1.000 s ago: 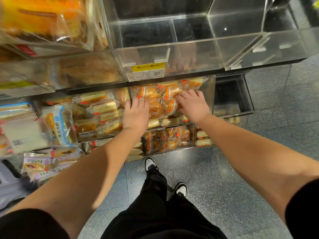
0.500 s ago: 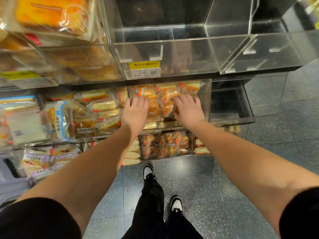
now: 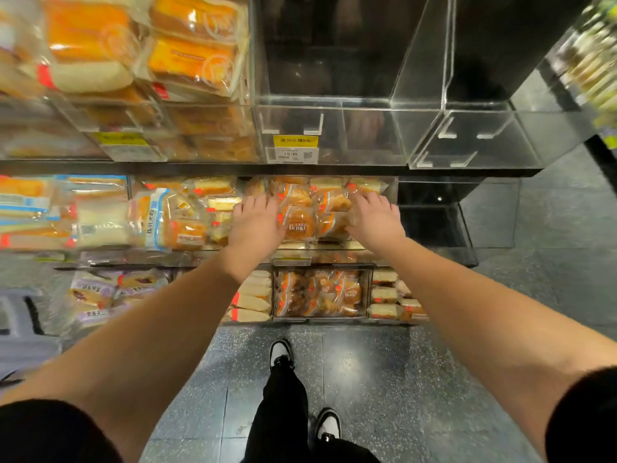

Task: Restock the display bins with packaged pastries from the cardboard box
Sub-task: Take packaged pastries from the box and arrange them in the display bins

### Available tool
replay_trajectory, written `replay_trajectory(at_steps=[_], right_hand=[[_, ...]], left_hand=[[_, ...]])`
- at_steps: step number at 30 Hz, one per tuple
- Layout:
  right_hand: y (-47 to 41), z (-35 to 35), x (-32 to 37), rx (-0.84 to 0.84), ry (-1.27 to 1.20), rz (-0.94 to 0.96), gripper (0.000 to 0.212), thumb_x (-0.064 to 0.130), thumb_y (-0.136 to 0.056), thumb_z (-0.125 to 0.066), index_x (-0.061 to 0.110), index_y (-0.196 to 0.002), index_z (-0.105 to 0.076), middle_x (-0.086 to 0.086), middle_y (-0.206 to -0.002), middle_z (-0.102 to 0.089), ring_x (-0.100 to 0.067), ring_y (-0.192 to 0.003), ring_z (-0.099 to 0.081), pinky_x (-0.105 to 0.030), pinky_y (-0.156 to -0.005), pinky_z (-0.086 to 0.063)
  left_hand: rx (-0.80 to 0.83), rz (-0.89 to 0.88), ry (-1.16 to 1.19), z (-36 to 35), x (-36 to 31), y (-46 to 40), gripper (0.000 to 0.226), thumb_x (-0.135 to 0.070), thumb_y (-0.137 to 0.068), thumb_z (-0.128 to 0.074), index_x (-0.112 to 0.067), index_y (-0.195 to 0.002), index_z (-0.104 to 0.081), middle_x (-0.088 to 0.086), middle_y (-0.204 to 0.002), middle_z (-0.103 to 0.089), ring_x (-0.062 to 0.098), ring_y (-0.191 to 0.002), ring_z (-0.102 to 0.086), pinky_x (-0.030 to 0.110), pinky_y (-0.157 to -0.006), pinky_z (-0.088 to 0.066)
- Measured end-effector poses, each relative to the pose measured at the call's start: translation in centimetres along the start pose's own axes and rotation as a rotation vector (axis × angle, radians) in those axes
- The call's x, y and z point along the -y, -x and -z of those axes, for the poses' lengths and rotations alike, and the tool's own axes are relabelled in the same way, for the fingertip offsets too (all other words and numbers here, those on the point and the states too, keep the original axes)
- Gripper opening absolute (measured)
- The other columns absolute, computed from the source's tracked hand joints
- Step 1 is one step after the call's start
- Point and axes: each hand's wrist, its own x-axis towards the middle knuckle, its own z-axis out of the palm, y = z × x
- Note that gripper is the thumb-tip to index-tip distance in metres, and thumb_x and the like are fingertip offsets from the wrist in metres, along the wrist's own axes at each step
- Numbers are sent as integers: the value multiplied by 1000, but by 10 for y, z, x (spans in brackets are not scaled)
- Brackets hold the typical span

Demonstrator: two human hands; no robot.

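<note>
Both hands down in the middle-shelf bin, same as a second ago, flanking the orange-wrapped pastries. Left hand lying flat along the left edge of that pile, fingers fairly straight and pressing, none seen curled round a packet. Right hand on the right edge of the pile, fingertips bent down among the wrappers; hard to say from this angle whether pinching one or merely pushing. Hardly any shift in hand position against the pile since the earlier frames; mostly a closer, lower view. Reads as squaring up and packing the stock already placed, not fetching more.

Above that bin, an upper clear bin bare of stock, with a yellow price tag on its front. Right of the pastry bin, another clear compartment with nothing seen in it. Below the pastry bin, a lower bin of matching packets. No cardboard box in view, so probably behind or off to the side; restocking looks only partly done.
</note>
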Motion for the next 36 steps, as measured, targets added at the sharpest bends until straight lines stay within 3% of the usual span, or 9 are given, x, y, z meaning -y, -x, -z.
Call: replay_trajectory(at_steps=[7, 14, 17, 23, 26, 30, 36], right_hand=[[61, 42, 47, 106, -206, 12, 57, 36, -94, -64, 18, -145, -44, -7, -148, -45, -28, -134, -45, -46, -110, -42], [123, 72, 167, 272, -173, 352, 45, 31, -96, -61, 9, -134, -53, -14, -134, -57, -29, -119, -55, -30, -89, -42], [152, 74, 237, 293, -161, 514, 46, 36, -96, -61, 11, -134, -54, -14, -136, -56, -30, -122, -54, -33, -98, -43], [195, 48, 390, 323, -48, 802, 45, 35, -94, -63, 10, -130, -56, -12, -131, -58, -29, -119, -55, -27, -89, -40], [215, 28, 470, 352, -13, 930, 50, 32, -94, -64, 10, -138, -52, -12, -137, -54, -28, -127, -50, -31, -99, -39], [245, -3, 568, 367, 61, 1027, 53, 34, -95, -61, 12, -141, -49, -11, -140, -52, -28, -132, -46, -35, -106, -38], [282, -41, 676, 390, 177, 1132, 52, 38, -98, -57, 15, -143, -47, -9, -142, -50, -27, -132, -45, -34, -104, -38]], left_hand=[[40, 161, 298, 52, 28, 88, 39, -35, -95, -55, -19, -129, -52, 6, -134, -49, 28, -128, -40, 45, -109, -32], [43, 433, 521, 78, 109, 213, 52, -38, -93, -60, -16, -138, -50, 9, -136, -49, 30, -127, -42, 44, -107, -38], [21, 552, 583, 80, 159, 274, 44, -36, -91, -62, -17, -130, -54, 9, -135, -50, 31, -127, -44, 45, -106, -38], [48, 785, 461, 80, 276, 386, 45, -46, -98, -52, -24, -137, -47, 4, -145, -42, 29, -134, -35, 39, -105, -29], [69, 839, 422, 78, 337, 444, 50, -47, -99, -49, -23, -142, -44, 3, -150, -40, 29, -136, -34, 39, -110, -31], [37, 900, 370, 75, 414, 525, 45, -45, -97, -53, -22, -136, -52, 6, -137, -52, 29, -125, -46, 41, -104, -38], [128, 1015, 349, 65, 503, 612, 41, -44, -98, -46, -20, -130, -51, 6, -134, -51, 27, -123, -45, 42, -101, -38]])
